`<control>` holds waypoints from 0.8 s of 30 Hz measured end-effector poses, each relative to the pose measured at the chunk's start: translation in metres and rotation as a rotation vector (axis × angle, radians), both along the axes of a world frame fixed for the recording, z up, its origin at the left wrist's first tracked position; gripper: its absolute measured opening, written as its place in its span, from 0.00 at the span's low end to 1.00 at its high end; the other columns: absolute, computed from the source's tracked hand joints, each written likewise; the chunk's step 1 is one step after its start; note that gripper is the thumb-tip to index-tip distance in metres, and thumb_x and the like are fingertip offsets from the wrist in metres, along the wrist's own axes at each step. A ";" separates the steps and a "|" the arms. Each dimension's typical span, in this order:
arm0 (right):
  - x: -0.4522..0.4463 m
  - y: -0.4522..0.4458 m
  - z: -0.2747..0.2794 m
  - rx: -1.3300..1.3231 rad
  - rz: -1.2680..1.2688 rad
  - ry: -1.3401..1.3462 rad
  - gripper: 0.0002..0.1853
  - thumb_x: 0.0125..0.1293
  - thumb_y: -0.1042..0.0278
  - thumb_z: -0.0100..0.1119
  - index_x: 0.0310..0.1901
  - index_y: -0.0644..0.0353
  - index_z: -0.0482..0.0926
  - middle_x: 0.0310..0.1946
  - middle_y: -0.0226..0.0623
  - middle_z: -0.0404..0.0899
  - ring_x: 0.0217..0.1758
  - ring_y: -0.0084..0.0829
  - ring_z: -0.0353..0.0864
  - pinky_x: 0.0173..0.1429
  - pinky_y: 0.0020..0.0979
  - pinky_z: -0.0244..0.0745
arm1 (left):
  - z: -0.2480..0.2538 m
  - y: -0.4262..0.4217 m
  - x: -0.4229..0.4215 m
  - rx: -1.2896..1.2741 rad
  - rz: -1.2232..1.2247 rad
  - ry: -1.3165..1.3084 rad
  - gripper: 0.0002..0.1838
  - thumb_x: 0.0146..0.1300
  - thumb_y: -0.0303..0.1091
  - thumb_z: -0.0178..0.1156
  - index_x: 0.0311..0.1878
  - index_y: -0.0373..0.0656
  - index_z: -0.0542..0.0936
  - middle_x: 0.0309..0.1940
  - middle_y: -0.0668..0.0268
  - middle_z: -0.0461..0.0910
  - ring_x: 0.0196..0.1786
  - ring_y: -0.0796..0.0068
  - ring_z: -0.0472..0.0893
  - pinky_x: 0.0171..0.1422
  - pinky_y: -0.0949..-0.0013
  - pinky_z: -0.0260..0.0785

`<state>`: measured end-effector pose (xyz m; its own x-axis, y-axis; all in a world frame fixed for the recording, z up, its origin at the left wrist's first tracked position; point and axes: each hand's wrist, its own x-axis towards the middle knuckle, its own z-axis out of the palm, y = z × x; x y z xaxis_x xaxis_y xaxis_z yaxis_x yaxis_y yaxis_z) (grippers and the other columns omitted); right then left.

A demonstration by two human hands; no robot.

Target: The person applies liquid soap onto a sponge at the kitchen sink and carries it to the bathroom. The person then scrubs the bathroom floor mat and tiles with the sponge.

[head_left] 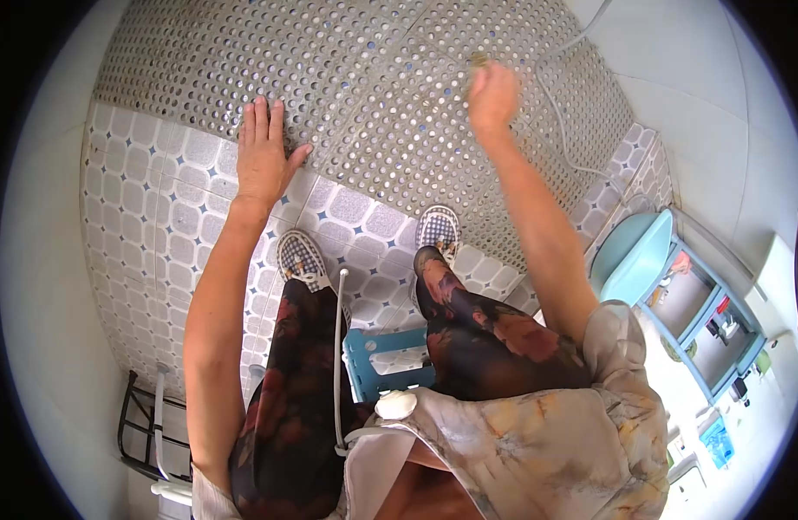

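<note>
On perforated mat point(347, 87), left hand point(264, 163)

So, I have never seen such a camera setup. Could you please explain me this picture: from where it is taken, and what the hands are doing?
There is no robot here. The single picture comes from a camera on a person's head, looking down past their own legs.

A grey mat with round holes lies over the patterned floor tiles. The left hand is flat at the mat's edge and holds nothing visible. The right hand is over the mat, with a small thing in its grip, too blurred to name. A blue plastic stool is near the legs; a light-blue basin is at the right.
</note>
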<state>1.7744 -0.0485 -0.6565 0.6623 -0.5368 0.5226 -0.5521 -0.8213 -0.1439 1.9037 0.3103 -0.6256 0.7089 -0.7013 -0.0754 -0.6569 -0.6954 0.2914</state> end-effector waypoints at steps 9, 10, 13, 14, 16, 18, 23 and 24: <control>-0.012 0.173 0.028 0.428 1.041 0.243 0.07 0.57 0.69 0.57 0.36 0.56 0.83 0.32 0.44 0.82 0.37 0.42 0.84 0.41 0.44 0.81 | 0.001 0.002 0.000 0.003 -0.020 -0.009 0.48 0.58 0.55 0.67 0.75 0.39 0.58 0.76 0.45 0.54 0.78 0.44 0.52 0.78 0.48 0.49; -0.005 0.154 0.031 0.437 0.870 0.437 0.08 0.58 0.69 0.56 0.38 0.56 0.83 0.33 0.44 0.83 0.38 0.43 0.84 0.41 0.44 0.81 | 0.001 0.004 -0.002 0.003 -0.021 -0.003 0.48 0.58 0.55 0.67 0.75 0.39 0.58 0.76 0.45 0.54 0.78 0.44 0.51 0.79 0.48 0.49; 0.011 0.043 0.037 0.181 0.443 0.609 0.08 0.60 0.69 0.56 0.33 0.54 0.85 0.31 0.44 0.84 0.35 0.45 0.85 0.39 0.42 0.83 | 0.002 0.003 -0.001 0.043 -0.008 0.007 0.48 0.59 0.55 0.67 0.75 0.39 0.58 0.76 0.46 0.53 0.79 0.45 0.51 0.79 0.48 0.49; 0.002 0.011 0.028 0.154 0.202 0.552 0.08 0.59 0.70 0.58 0.37 0.54 0.86 0.31 0.44 0.84 0.35 0.45 0.85 0.37 0.42 0.82 | 0.002 0.003 -0.002 0.049 -0.005 0.015 0.48 0.59 0.55 0.67 0.75 0.40 0.58 0.76 0.46 0.53 0.79 0.45 0.51 0.79 0.48 0.49; -0.008 -0.027 0.042 0.174 -0.049 0.306 0.10 0.60 0.69 0.59 0.42 0.53 0.85 0.31 0.42 0.83 0.38 0.45 0.84 0.37 0.42 0.81 | 0.004 0.001 -0.002 0.056 0.003 0.024 0.48 0.59 0.55 0.66 0.75 0.40 0.58 0.76 0.46 0.53 0.79 0.45 0.51 0.79 0.48 0.49; -0.014 -0.032 0.011 0.100 -0.056 0.107 0.11 0.60 0.68 0.59 0.44 0.53 0.84 0.33 0.43 0.83 0.39 0.46 0.84 0.39 0.43 0.81 | 0.003 0.001 -0.001 0.054 0.004 0.014 0.48 0.59 0.55 0.66 0.75 0.40 0.58 0.76 0.46 0.53 0.79 0.45 0.51 0.79 0.48 0.49; 0.018 0.117 0.033 0.563 0.392 0.435 0.10 0.64 0.68 0.53 0.43 0.57 0.82 0.36 0.49 0.83 0.37 0.52 0.83 0.42 0.46 0.79 | 0.000 0.002 -0.003 0.041 -0.004 0.003 0.47 0.59 0.54 0.67 0.75 0.39 0.59 0.76 0.46 0.54 0.78 0.45 0.51 0.78 0.48 0.50; 0.033 0.155 0.072 1.037 0.255 0.526 0.09 0.63 0.69 0.53 0.42 0.56 0.82 0.34 0.48 0.83 0.36 0.49 0.84 0.42 0.44 0.80 | 0.002 0.002 -0.003 0.048 -0.004 0.002 0.47 0.59 0.54 0.67 0.75 0.39 0.59 0.76 0.46 0.54 0.78 0.45 0.52 0.78 0.48 0.50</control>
